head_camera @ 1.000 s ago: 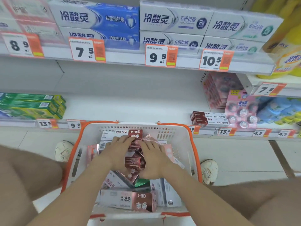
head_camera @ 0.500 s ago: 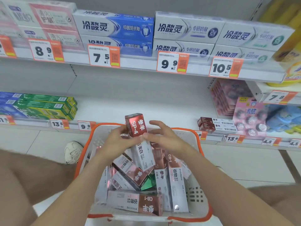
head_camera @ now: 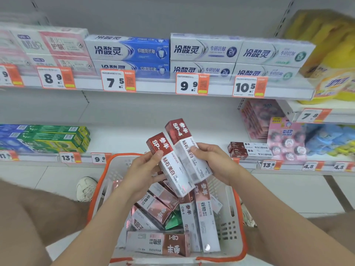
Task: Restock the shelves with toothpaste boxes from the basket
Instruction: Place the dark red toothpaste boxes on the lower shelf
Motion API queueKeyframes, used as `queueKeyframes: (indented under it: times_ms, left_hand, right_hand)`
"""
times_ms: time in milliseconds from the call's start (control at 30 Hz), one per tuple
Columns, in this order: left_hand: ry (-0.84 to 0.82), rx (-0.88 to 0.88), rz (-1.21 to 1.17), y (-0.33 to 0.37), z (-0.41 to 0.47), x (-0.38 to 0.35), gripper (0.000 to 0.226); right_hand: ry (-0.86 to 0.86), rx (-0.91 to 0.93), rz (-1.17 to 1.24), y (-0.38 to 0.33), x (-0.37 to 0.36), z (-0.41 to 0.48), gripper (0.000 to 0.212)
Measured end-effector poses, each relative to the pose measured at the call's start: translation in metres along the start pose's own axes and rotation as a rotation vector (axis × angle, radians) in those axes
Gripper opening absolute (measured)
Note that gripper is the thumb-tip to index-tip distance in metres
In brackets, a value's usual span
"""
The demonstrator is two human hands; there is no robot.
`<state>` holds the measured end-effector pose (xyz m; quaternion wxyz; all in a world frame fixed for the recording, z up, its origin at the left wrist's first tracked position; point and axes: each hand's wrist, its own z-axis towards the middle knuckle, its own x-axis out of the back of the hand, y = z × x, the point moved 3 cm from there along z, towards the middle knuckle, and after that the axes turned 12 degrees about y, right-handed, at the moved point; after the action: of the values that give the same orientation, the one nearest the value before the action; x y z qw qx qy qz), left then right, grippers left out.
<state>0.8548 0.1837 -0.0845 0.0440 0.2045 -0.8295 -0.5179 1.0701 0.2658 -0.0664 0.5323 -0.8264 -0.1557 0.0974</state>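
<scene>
the left hand (head_camera: 142, 171) grips a red-and-white box (head_camera: 170, 166) round its middle, thumb across the front. the right hand (head_camera: 217, 164) curls round a second box (head_camera: 185, 144) just behind it. the two boxes overlap and lean up to the left, red ends uppermost. both are held above the basket (head_camera: 229, 208), where more boxes (head_camera: 157, 243) lie jumbled. behind is the middle shelf (head_camera: 123, 139), with a shelf pair (head_camera: 249, 150) of like boxes stacked at its right.
</scene>
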Motion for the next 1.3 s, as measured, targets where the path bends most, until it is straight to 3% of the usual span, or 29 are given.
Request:
queueKeyframes:
  times_ms: [100,433,567,633,733,833,900,1033,1167,1300]
  left_hand:
    - [0.027,-0.011,-0.034,0.005,-0.001,-0.002,0.037]
    - [-0.039,0.003,-0.158,0.024,0.014,-0.063,0.041]
    - [-0.045,0.002,-0.003,0.018,0.035,-0.098,0.050]
    - [0.031,-0.054,0.255,0.009,0.051,-0.110,0.060]
    - [0.054,-0.198,0.605,-0.005,0.069,-0.132,0.055]
    - [-0.014,-0.369,0.773,-0.019,0.085,-0.163,0.046]
    - [-0.045,-0.412,0.803,-0.026,0.101,-0.183,0.048]
    - [-0.088,-0.341,0.803,-0.038,0.139,-0.224,0.060]
    - [-0.137,-0.116,0.723,-0.051,0.174,-0.264,0.075]
    - [-0.208,-0.057,0.667,-0.061,0.199,-0.305,0.082]
  right_hand:
    - [0.022,0.042,0.029,-0.004,0.004,-0.003,0.030]
    - [-0.157,0.004,0.002,-0.006,0.007,0.005,0.049]
    - [-0.031,0.019,-0.088,-0.028,0.058,0.027,0.037]
    - [0.079,0.030,-0.243,-0.035,0.091,0.044,0.046]
    - [0.223,0.024,-0.514,-0.039,0.141,0.072,0.077]
    - [0.269,0.113,-0.959,-0.034,0.185,0.107,0.072]
    - [0.257,0.182,-1.304,-0.028,0.208,0.127,0.078]
    - [0.181,0.257,-1.634,-0.012,0.243,0.157,0.091]
    - [0.124,0.245,-1.735,0.002,0.271,0.185,0.090]
    - [0.070,0.245,-1.752,0.018,0.286,0.208,0.082]
